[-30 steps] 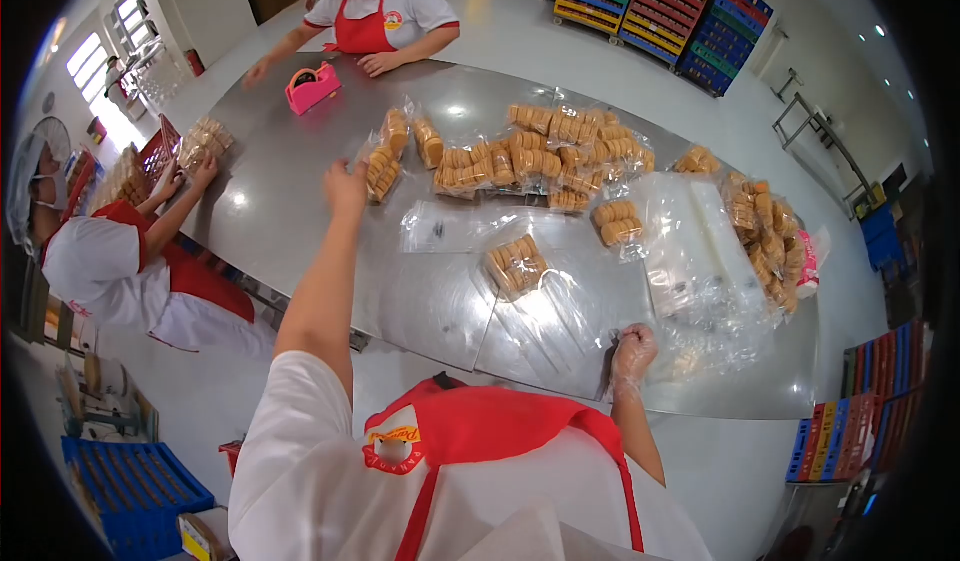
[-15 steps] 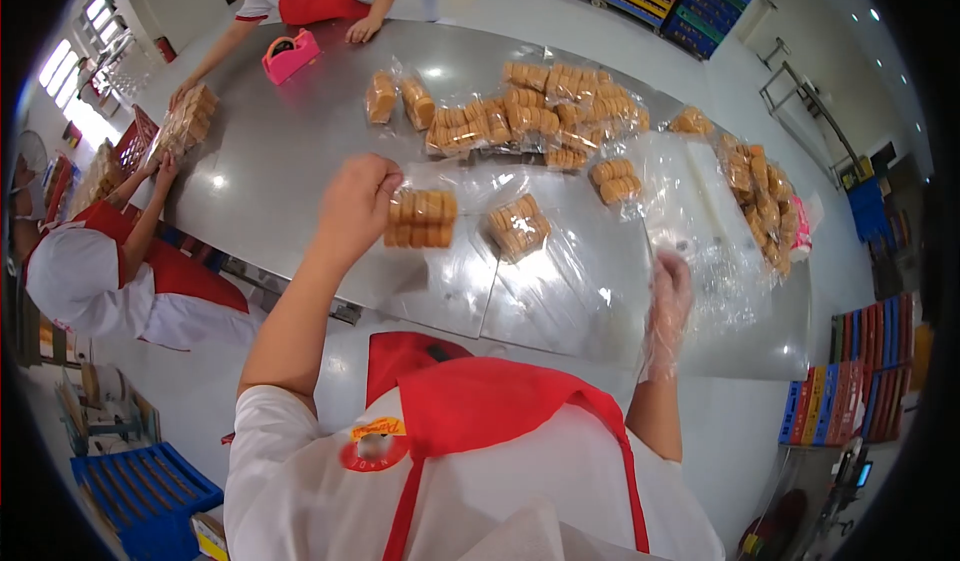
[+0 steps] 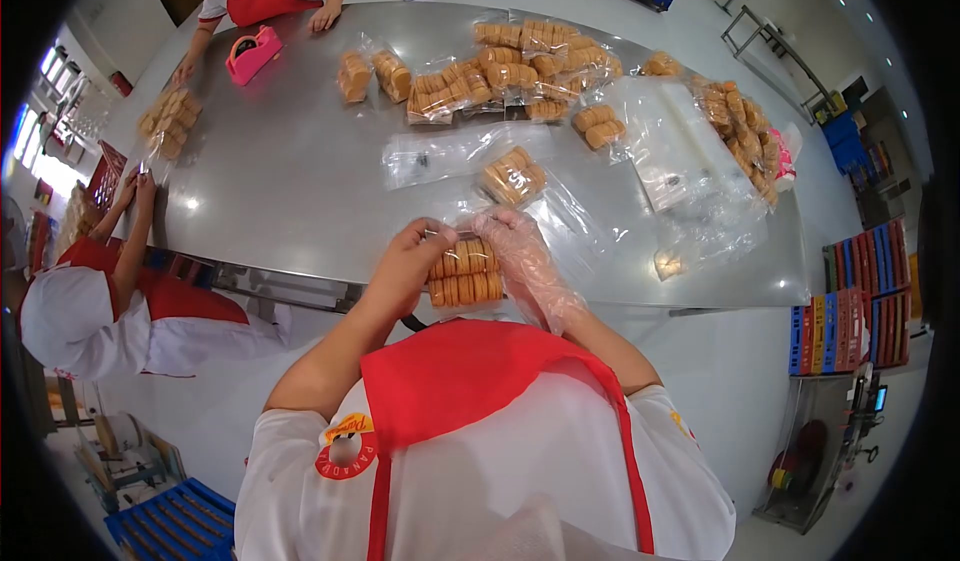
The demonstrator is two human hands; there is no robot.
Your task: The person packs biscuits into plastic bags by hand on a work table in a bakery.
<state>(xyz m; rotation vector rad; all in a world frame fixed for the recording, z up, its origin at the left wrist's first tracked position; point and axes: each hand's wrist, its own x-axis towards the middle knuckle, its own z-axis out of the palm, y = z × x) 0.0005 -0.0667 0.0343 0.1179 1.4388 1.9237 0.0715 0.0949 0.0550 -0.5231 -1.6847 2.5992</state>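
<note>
Close to my apron, at the table's near edge, hangs a clear bag of round biscuits [image 3: 466, 273] stacked in two rows. My left hand [image 3: 408, 263], bare, pinches the bag's top on its left side. On the right side, my right hand [image 3: 520, 256], in a clear plastic glove, grips the same top edge. Just beyond my hands lies another bag of biscuits [image 3: 514, 176] on flat clear plastic. Empty clear bags [image 3: 440, 158] lie behind it, and a smaller biscuit pack [image 3: 600, 126] rests to the right.
A steel table [image 3: 290, 201] spans the view. Bagged biscuits [image 3: 545, 66] are heaped at the back, with more bags [image 3: 740, 136] at right beside plastic sheets [image 3: 655, 151]. A pink tape dispenser [image 3: 253, 55] stands far left. Two co-workers are at the left and far sides.
My left hand has brought the bag of biscuits down and right, toward my body. My right hand has come left from the plastic sheets and taken hold of the bag's top.
</note>
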